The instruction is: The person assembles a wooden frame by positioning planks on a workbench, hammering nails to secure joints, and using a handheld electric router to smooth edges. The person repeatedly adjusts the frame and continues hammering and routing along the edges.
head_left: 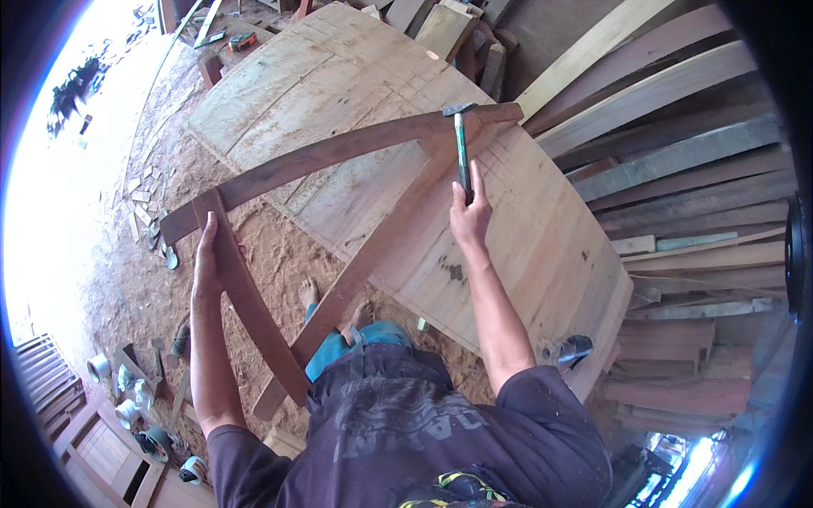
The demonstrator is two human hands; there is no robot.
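Observation:
A brown wooden frame (326, 151) of three boards, one of them curved, lies partly over a large wooden tabletop (517, 245) and reaches back toward my body. My left hand (207, 258) grips the short side board (240, 292) just below its joint with the curved board. In my right hand (471, 218) is a hammer (461, 140), held by its dark lower handle with one finger stretched along it. The hammer's head is over the curved board near its far right end, by the joint with the long straight board (398, 216). Whether it touches the wood I cannot tell.
Long planks (677, 110) are stacked along the right side. Wood offcuts (449, 30) lie beyond the tabletop, and an orange tape measure (242, 41) sits at the far left. Sawdust covers the ground (279, 245). Tape rolls and power tools (152, 442) lie at the lower left.

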